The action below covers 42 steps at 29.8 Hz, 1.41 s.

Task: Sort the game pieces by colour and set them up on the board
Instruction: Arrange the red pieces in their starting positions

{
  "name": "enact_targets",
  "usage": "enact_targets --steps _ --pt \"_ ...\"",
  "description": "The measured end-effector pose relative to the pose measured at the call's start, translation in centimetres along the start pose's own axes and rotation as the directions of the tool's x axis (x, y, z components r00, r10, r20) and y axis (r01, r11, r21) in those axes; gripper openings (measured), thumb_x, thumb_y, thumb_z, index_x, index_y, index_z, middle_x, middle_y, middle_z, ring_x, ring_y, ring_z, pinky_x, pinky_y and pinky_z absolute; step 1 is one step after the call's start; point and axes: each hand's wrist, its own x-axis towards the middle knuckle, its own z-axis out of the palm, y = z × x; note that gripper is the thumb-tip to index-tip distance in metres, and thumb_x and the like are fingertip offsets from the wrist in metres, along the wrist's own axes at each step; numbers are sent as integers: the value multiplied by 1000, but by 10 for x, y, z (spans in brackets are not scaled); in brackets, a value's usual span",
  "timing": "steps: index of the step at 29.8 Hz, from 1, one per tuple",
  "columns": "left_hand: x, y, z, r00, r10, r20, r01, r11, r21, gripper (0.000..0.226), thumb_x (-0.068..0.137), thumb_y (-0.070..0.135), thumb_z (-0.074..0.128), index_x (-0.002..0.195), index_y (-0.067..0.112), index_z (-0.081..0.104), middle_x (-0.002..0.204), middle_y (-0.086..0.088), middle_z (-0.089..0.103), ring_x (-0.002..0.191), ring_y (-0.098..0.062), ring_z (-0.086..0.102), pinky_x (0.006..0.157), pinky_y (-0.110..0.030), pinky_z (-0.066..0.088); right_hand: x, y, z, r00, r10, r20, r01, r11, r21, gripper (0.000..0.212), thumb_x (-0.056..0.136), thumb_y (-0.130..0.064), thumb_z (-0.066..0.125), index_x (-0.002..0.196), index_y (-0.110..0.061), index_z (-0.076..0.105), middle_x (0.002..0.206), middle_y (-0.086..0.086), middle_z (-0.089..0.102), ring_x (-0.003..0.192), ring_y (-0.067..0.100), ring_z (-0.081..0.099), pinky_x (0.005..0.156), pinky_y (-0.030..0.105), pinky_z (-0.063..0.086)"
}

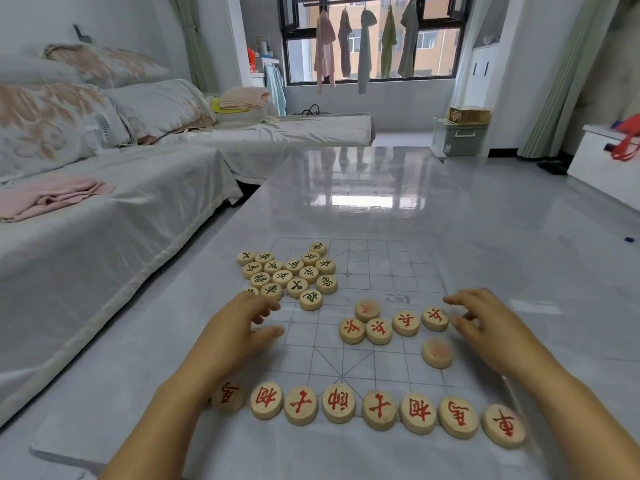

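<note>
A translucent sheet board with a printed grid lies on the glossy table. Several round wooden pieces with black characters are clustered at its far left corner. A row of red-character pieces runs along the near edge. Several more red pieces sit mid-board, with one blurred red piece apart below them. My left hand hovers with fingers apart just below the black cluster, covering part of it. My right hand is spread beside the rightmost mid-board red piece, holding nothing.
The table's left edge runs beside a covered sofa with pillows and a pink cloth. Bare glossy tabletop stretches beyond the board. A small blue object lies on the floor to the right.
</note>
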Motion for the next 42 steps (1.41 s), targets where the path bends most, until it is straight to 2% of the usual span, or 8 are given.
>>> enact_targets --steps 4,7,13,18,22,32,38,42 --pt "-3 30 16 981 176 79 -178 984 17 30 87 31 58 117 28 56 113 14 49 98 -1 49 81 -12 40 7 -7 10 989 -108 98 118 988 -98 41 96 -16 40 136 -25 42 149 -9 31 135 15 27 110 27 23" --pt "-2 45 30 953 250 169 -260 965 43 33 89 33 55 121 30 55 126 12 49 113 -6 48 93 -21 41 10 -8 13 985 -122 125 140 979 -151 35 96 -21 41 130 -23 50 138 -7 46 127 14 34 103 25 29" --pt "6 56 45 918 296 263 -323 944 65 38 87 35 55 124 32 52 132 13 45 120 -8 43 101 -27 39 12 22 -13 993 108 40 -109 993 33 26 89 -20 58 114 -17 61 103 -5 53 100 14 51 82 24 38" --pt "32 81 68 864 449 229 -482 869 116 40 93 28 46 132 34 44 144 7 37 131 -13 32 106 -30 28 9 27 -19 995 92 -23 -90 993 75 32 89 -18 57 121 -20 57 109 -6 54 93 9 50 80 21 36" --pt "60 90 92 791 511 335 -592 778 209 43 95 28 41 137 35 35 146 5 35 127 -19 31 96 -30 26 5 25 -9 998 10 66 -9 1000 -19 42 88 -24 57 129 -24 49 123 -7 52 113 11 45 94 22 37" --pt "105 72 86 880 363 306 -447 851 275 36 93 34 45 128 27 50 135 2 49 121 -22 42 98 -34 30 -2 37 -8 995 42 88 -43 999 8 53 86 -35 59 134 -25 42 113 -9 45 101 5 47 84 15 35" --pt "89 106 89 716 509 478 -629 767 126 43 89 38 50 132 36 43 137 7 43 122 -14 37 95 -28 25 4 40 -14 993 108 -50 -105 994 43 38 88 -32 57 124 -22 52 106 -8 44 86 4 47 75 17 33" --pt "106 102 96 826 431 364 -517 836 185 35 93 34 43 127 28 50 129 1 52 115 -19 46 93 -30 29 6 45 -22 979 134 -151 -121 989 89 34 89 -29 56 122 -20 55 99 -8 44 75 -2 47 76 19 35"
